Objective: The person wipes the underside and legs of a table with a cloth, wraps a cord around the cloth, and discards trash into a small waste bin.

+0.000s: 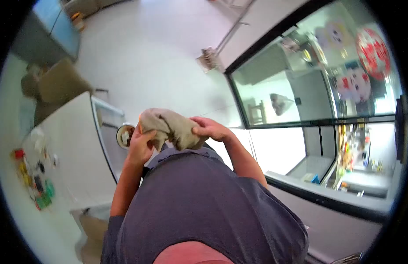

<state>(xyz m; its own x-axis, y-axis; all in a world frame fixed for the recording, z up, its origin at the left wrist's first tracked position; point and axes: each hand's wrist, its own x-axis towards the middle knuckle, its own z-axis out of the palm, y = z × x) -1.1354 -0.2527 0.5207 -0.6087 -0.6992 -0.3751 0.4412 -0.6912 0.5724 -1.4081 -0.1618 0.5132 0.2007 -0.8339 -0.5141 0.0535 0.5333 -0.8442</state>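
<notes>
A bunched, greyish-beige cloth (175,125) is held in front of my waist, folded over on itself. My left hand (141,143) grips its left end, with the thumb lying on top. At the right end, my right hand (210,129) pinches the cloth between thumb and fingers. Some fingers of both hands are hidden behind the fabric. What the cloth is exactly, I cannot make out.
To the left stands a white table (76,141) with several small items at its far side and a brown chair (63,83) beyond it. A round bin (124,137) sits by the table. On the right is a black-framed glass door (274,97) with stickers.
</notes>
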